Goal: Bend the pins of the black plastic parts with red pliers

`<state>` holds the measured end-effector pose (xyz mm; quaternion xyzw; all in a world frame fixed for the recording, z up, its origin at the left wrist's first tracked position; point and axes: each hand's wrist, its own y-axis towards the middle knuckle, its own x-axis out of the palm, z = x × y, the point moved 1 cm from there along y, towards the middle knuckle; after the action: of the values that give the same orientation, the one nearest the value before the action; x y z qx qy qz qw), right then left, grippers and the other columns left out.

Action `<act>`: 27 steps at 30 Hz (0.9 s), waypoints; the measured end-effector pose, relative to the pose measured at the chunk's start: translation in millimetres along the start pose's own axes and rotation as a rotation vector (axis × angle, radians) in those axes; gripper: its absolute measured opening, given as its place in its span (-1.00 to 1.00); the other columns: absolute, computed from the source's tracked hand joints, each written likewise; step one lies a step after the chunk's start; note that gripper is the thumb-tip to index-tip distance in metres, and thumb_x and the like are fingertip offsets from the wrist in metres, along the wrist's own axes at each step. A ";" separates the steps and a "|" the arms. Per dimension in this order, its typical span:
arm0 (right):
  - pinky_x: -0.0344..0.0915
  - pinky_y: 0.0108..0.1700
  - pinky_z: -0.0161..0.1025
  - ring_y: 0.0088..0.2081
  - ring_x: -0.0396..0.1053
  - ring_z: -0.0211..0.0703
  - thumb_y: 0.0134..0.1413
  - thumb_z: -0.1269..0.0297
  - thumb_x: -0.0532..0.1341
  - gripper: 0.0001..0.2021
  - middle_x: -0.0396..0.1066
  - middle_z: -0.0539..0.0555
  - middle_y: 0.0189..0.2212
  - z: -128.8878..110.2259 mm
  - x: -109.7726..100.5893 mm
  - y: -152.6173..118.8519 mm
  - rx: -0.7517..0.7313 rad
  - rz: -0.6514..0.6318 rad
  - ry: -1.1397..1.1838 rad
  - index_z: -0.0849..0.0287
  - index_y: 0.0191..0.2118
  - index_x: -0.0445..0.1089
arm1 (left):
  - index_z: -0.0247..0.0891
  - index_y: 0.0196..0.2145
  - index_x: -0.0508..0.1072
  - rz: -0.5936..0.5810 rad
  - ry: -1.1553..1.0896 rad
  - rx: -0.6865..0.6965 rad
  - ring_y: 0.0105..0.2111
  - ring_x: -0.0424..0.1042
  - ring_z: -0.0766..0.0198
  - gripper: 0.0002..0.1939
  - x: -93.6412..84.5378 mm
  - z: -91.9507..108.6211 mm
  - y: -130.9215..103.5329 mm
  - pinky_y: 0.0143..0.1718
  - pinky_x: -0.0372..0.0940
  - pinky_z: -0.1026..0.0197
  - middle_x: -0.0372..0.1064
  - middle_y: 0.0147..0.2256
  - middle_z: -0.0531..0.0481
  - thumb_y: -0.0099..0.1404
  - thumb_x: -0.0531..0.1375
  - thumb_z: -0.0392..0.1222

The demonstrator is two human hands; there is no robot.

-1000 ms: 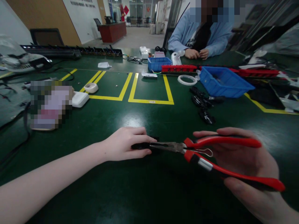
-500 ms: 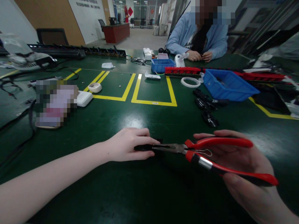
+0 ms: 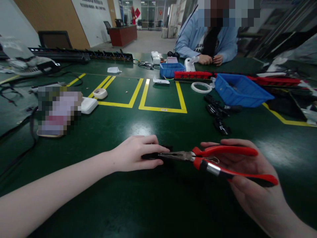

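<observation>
My right hand grips red and black needle-nose pliers, their handles spread a little and a wire spring showing between them. The long metal jaws point left and reach my left hand. With its fingers, my left hand pins a small black part low over the green table. The jaw tips touch or overlap this part; fingers partly hide it, so its exact kind cannot be made out. More black material shows just behind the jaws.
Black plastic-wrapped pieces lie ahead on the right, before a blue bin and a white tape roll. A phone and a white case lie to the left. Opposite sits a person in a blue jacket.
My right hand has moved slightly left with the pliers, and the handles have come closer together. The jaw tips have shifted a little left over the black part. My left hand stays nearly still.
</observation>
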<state>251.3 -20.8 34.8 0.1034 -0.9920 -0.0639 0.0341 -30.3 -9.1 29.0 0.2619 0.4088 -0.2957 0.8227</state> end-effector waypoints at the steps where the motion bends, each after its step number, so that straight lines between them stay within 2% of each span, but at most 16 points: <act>1: 0.51 -0.02 0.00 -0.04 0.53 0.08 -0.14 0.09 0.47 -0.51 0.55 0.04 -0.06 0.3 0.3 -0.2 -0.005 -0.002 0.003 -0.11 -0.04 0.38 | -0.20 0.12 0.40 0.003 -0.002 0.000 -0.25 0.41 0.26 -0.65 0.1 -0.1 0.0 -0.24 0.29 0.22 0.36 -0.15 -0.05 0.43 0.13 -0.10; 12: 0.51 -0.04 0.03 -0.02 0.51 0.11 -0.05 0.12 0.42 -0.54 0.53 0.10 -0.02 3.2 -1.8 3.6 -0.020 -0.051 -0.037 -0.05 -0.01 0.34 | -0.20 0.08 0.41 0.035 0.078 0.018 -0.15 0.41 0.20 -0.68 3.7 -2.8 2.0 -0.17 0.34 0.15 0.41 -0.10 -0.08 0.41 0.16 -0.16; 18: 0.50 -0.02 0.03 -0.02 0.51 0.09 -0.06 0.22 0.43 -0.56 0.54 0.11 -0.04 2.3 0.2 6.8 -0.011 -0.051 -0.042 -0.02 -0.04 0.33 | -0.22 0.05 0.41 0.039 0.118 0.021 -0.12 0.41 0.16 -0.71 5.6 -4.3 3.5 -0.15 0.35 0.12 0.42 -0.07 -0.11 0.39 0.16 -0.17; 27: 0.48 0.03 0.01 0.00 0.51 0.05 -0.07 0.22 0.44 -0.54 0.54 0.07 -0.04 6.3 -0.8 7.2 0.009 -0.066 -0.018 -0.04 -0.03 0.34 | -0.22 0.04 0.39 0.023 0.147 0.036 0.01 0.39 0.12 -0.72 7.0 -4.8 2.7 -0.01 0.35 0.00 0.38 0.08 -0.12 0.38 0.18 -0.22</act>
<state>250.1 -12.9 29.5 0.1356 -0.9886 -0.0613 0.0226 -27.4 -5.8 21.2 0.3023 0.4599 -0.2733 0.7889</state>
